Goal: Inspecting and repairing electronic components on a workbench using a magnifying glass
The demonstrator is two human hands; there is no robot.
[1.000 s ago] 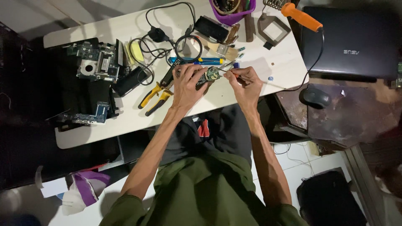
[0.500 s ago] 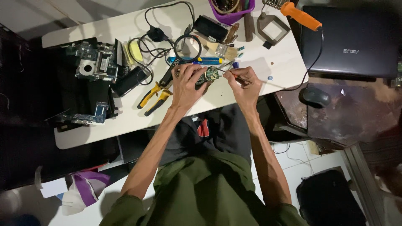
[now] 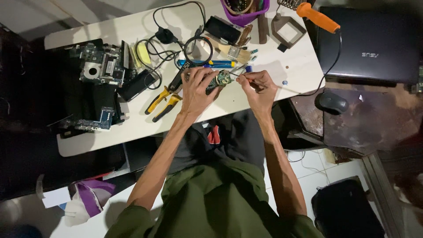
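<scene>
My left hand (image 3: 197, 90) grips a small green circuit board (image 3: 220, 80) just above the white table (image 3: 264, 92). My right hand (image 3: 259, 88) pinches a thin metal tool (image 3: 240, 76) whose tip touches the board's right end. Both hands work close together near the table's front edge.
Yellow-handled pliers (image 3: 162, 100) lie left of my left hand. A blue pen-like tool (image 3: 207, 64), a paintbrush (image 3: 231, 52), black cables (image 3: 176, 39), a purple bowl (image 3: 245, 13), a dismantled laptop board (image 3: 99, 66), an orange-handled soldering iron (image 3: 318, 17), a closed laptop (image 3: 370, 44) and a mouse (image 3: 332, 102) surround them.
</scene>
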